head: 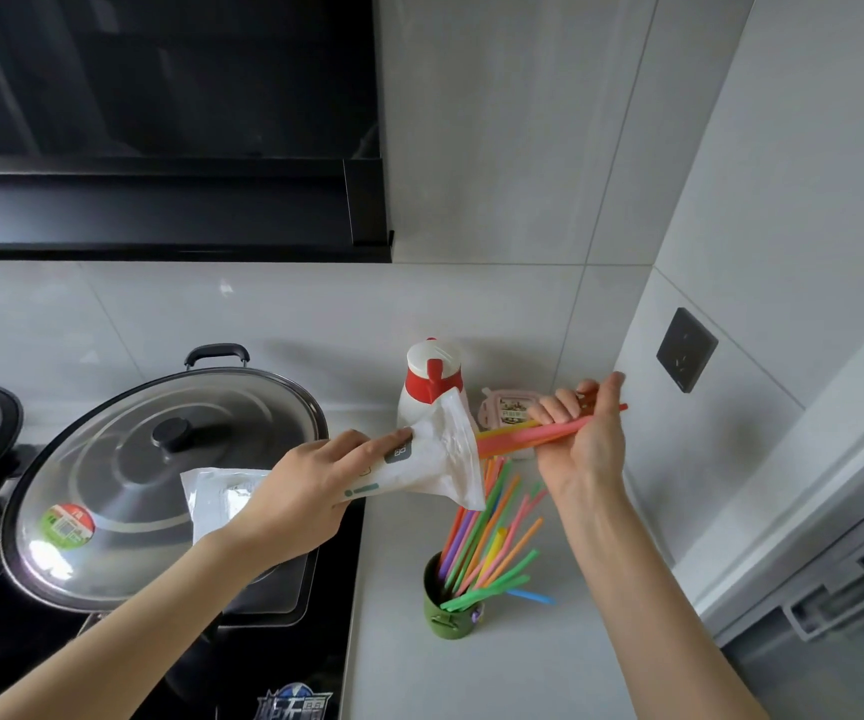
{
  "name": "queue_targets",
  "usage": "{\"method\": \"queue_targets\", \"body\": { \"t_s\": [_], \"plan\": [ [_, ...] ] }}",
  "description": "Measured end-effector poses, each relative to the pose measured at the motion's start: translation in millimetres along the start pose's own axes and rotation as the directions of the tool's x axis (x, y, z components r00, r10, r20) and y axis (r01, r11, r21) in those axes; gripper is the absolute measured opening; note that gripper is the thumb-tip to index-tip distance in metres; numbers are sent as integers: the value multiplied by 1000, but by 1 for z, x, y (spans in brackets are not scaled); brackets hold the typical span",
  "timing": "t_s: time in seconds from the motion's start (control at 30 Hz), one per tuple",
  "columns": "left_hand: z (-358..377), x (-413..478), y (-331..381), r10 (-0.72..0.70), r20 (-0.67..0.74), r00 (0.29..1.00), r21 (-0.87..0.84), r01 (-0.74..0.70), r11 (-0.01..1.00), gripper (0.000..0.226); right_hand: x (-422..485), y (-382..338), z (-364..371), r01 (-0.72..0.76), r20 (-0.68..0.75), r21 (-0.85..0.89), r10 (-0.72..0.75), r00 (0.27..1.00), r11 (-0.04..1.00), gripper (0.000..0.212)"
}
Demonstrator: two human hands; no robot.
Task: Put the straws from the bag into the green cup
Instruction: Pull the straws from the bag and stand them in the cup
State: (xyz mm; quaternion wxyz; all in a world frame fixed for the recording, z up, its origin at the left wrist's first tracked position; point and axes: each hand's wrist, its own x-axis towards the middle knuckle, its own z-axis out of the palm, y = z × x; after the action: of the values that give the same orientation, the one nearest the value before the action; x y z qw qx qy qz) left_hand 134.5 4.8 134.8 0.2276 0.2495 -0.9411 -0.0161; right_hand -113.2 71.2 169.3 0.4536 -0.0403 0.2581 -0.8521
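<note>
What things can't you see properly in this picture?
- Head view: whether straws remain inside the bag; its white plastic hides them.
- Green cup bottom: hidden by its straws.
- Pink box label: too small, partly behind the right hand.
- Left hand covers the bag's middle.

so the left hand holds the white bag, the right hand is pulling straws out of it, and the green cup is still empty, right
Not quite. The head view shows the green cup already holding many coloured straws. The rest stands: the left hand holds the white bag, and the right hand grips a few straws at its mouth.
</note>
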Motion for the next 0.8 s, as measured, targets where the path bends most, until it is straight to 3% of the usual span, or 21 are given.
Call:
{"method": "queue_targets", "body": {
  "t_s": [0.17, 0.33, 0.47, 0.57, 0.7, 0.8],
  "plan": [
    [2, 5, 4, 8, -6, 1000, 7, -8, 1000, 92, -8, 2, 1, 35, 15, 55, -36, 999, 998, 50],
    [4, 10, 11, 16, -10, 1000, 14, -16, 1000, 91, -20, 18, 6, 87, 83, -95, -79, 993, 992, 23],
    [4, 12, 12, 25, -7, 1000, 19, -25, 1000, 89, -25, 26, 10, 69, 51, -160, -62, 997, 985, 43],
    [5, 7, 9, 32, 8, 999, 41, -32, 999, 88, -18, 13, 7, 61, 50, -78, -57, 997, 995, 56],
    [-2, -5, -11, -10, 14, 1000, 102, 9, 995, 95, -1, -29, -7, 68, 37, 35, -70, 997, 997, 61],
    [-8, -15, -24, -51, 23, 998, 161, 47, 986, 96, 8, -61, -17, 129, 14, -42, -128, 992, 991, 58]
  ]
}}
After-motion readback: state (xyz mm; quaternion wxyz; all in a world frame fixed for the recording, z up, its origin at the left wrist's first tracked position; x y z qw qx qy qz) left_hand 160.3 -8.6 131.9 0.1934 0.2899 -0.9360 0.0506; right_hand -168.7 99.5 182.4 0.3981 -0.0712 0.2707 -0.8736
